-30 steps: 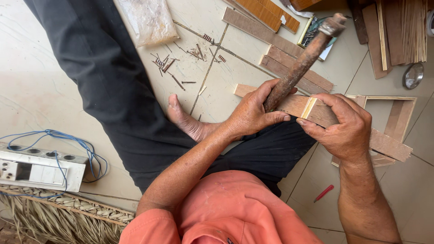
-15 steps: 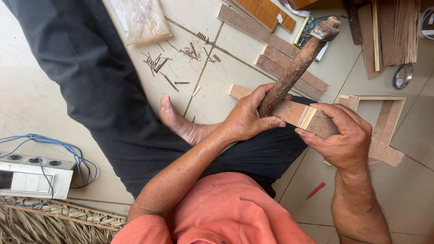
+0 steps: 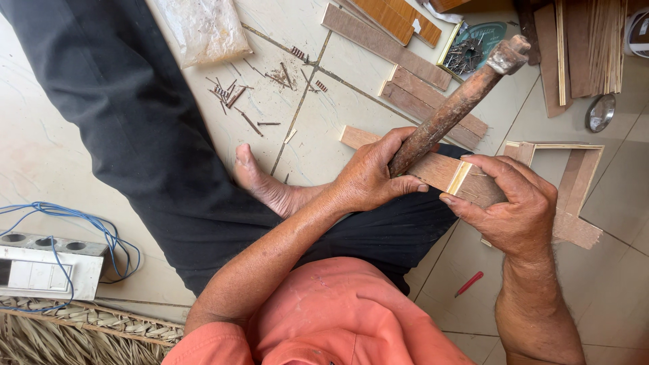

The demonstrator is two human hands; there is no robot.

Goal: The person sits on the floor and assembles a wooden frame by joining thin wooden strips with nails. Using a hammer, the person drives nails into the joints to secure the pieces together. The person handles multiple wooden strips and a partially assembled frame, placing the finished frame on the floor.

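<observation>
My left hand (image 3: pixel 370 179) grips the rusty handle of a hammer (image 3: pixel 451 111), whose head points up and to the right, clear of the wood. My right hand (image 3: pixel 515 211) pinches a small nail against the end of a flat wooden strip (image 3: pixel 436 170) that lies across my lap. The strip meets a small wooden frame (image 3: pixel 576 192) on the tiled floor, partly hidden under my right hand. My bare foot (image 3: pixel 260 181) and black trouser leg lie to the left of the strip.
Loose nails (image 3: pixel 233 98) are scattered on the tiles. Wooden boards (image 3: pixel 412 88) and a tin of nails (image 3: pixel 473 51) lie beyond the hammer, with more planks at the top right. A plastic bag (image 3: pixel 203 30), a white socket strip with blue wire (image 3: pixel 47 267) and a red pencil (image 3: pixel 470 284) are also on the floor.
Both hands keep their hold and the hammer stays raised. The view has drifted slightly, and the hammer head sits a little lower and further right.
</observation>
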